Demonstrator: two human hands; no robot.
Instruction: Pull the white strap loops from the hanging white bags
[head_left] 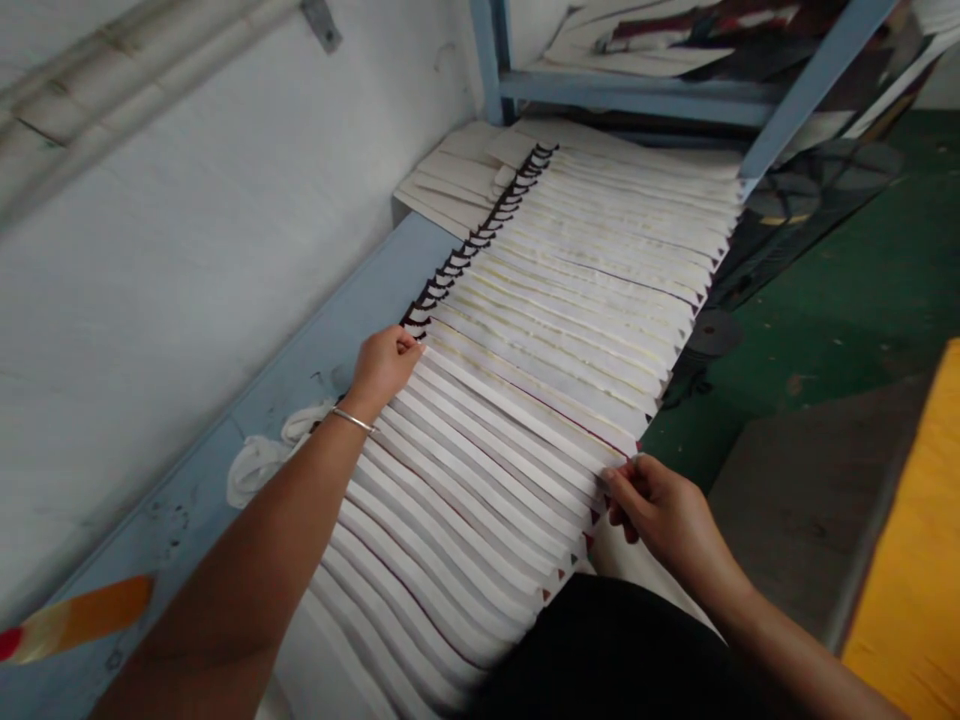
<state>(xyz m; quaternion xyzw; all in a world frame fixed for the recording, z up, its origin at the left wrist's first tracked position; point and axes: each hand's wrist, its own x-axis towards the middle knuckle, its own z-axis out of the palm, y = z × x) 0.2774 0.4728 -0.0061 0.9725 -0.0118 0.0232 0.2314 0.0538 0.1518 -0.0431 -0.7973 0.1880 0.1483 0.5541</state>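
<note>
A long row of overlapping white strips [592, 285], seemingly fabric or paper, lies across the bench, some with thin yellow or dark red lines along their edges. Dark zigzag tips line the left side of the row, and small dark triangles run down the right. My left hand [384, 368], with a bangle at the wrist, is pinched at the left end of a white strip midway along the row. At the right edge, my right hand [660, 500] pinches the end of a strip between thumb and fingers. Nearer my body, the strips [442, 480] lie in wavy, loose layers.
The blue bench [262, 390] runs along a white wall [225, 180]. Flat pale sheets [457, 175] lie at its far end, beneath a blue metal frame [645, 95]. A bundled white cloth [259, 465] rests at left. A yellow surface [915, 560] stands at right, above a green floor [832, 290].
</note>
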